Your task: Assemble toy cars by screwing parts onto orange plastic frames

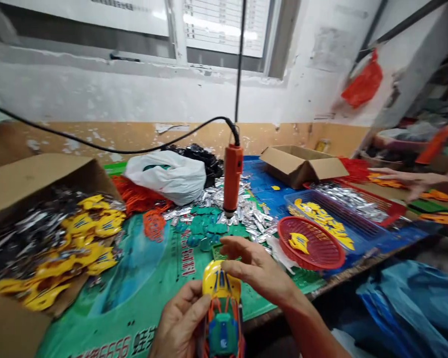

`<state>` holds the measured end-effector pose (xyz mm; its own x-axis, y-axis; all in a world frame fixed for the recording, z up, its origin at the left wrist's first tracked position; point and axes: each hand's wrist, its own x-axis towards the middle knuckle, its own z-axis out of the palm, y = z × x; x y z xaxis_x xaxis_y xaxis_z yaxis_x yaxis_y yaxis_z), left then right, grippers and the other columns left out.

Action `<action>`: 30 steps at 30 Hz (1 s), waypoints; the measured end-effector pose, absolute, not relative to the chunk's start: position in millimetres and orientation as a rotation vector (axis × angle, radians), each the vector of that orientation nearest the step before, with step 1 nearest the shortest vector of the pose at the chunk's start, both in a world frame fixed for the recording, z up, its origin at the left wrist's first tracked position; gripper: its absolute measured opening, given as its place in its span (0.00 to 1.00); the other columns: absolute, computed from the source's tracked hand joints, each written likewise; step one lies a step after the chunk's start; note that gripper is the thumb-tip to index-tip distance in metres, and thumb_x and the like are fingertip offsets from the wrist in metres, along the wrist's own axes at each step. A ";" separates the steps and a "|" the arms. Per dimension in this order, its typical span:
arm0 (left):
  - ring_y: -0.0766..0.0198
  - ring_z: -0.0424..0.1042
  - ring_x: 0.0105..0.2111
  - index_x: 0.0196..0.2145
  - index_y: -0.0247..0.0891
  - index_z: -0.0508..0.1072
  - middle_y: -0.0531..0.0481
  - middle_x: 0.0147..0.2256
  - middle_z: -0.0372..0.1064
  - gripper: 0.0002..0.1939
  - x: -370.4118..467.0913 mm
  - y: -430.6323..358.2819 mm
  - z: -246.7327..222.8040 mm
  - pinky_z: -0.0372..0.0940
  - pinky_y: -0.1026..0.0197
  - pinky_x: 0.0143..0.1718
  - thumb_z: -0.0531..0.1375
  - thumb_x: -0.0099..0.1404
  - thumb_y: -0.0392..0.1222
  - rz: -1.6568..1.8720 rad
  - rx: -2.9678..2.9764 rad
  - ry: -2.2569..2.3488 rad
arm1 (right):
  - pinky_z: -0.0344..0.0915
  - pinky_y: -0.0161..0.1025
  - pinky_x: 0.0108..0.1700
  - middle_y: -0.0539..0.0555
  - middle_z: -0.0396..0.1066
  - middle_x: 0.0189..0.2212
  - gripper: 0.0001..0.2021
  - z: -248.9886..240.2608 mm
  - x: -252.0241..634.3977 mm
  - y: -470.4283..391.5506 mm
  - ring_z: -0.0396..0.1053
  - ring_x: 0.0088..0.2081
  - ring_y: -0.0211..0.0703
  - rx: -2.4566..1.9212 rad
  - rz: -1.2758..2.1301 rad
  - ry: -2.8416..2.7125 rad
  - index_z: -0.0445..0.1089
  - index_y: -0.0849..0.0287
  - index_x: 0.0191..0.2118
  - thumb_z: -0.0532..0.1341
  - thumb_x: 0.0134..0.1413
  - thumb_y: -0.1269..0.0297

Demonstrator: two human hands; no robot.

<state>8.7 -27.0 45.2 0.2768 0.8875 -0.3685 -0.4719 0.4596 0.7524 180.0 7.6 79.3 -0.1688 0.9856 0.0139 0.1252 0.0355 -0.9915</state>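
My left hand [179, 318] grips a toy car [223, 330] by its left side, close to the table's front edge. The car has a yellow hood with blue stripes, an orange frame and a green-blue top part. Over the front of the hood is my right hand [263, 272], fingers apart and slightly curled, holding nothing that shows. Its fingertips are near the hood; I cannot tell whether they touch it. Beyond the hands, an orange electric screwdriver [232, 178] hangs upright from a cord above green plastic parts [205, 226] and small silver pieces [259, 221].
At left, an open cardboard box [41, 179] holds yellow car shells [93, 223] and dark silvery parts. A red round basket [323, 258] and a clear blue tray [343, 219] with yellow parts lie right. Another person's hand [406, 181] reaches over orange parts at far right.
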 end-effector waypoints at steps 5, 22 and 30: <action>0.67 0.71 0.25 0.36 0.33 0.75 0.48 0.29 0.75 0.13 0.6 -35.4 43.8 0.66 0.65 0.29 0.69 0.55 0.43 1.053 0.606 0.739 | 0.55 0.30 0.22 0.51 0.72 0.29 0.19 72.3 174.5 8.0 0.61 0.23 0.31 -1.150 1.532 -1.441 0.74 0.62 0.39 0.68 0.43 0.54; 0.74 0.66 0.23 0.43 0.32 0.73 0.49 0.36 0.72 0.20 -37.0 -57.0 19.1 0.59 0.71 0.22 0.69 0.52 0.35 1.111 0.524 0.825 | 0.63 0.34 0.24 0.54 0.74 0.27 0.20 32.8 152.4 14.2 0.69 0.24 0.37 -1.049 1.796 -1.219 0.75 0.64 0.35 0.72 0.35 0.57; 0.76 0.63 0.18 0.39 0.30 0.75 0.50 0.28 0.71 0.16 -32.6 -55.1 16.6 0.56 0.72 0.19 0.69 0.54 0.40 1.097 0.412 0.931 | 0.61 0.34 0.24 0.54 0.74 0.24 0.17 15.5 156.8 18.2 0.67 0.23 0.38 -1.088 1.782 -1.231 0.76 0.64 0.31 0.73 0.34 0.58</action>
<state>-32.6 -55.1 16.6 0.1443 0.8897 -0.4332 -0.5724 0.4322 0.6968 156.8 18.2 15.5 -0.4000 0.8833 -0.2445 -0.0838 -0.3009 -0.9500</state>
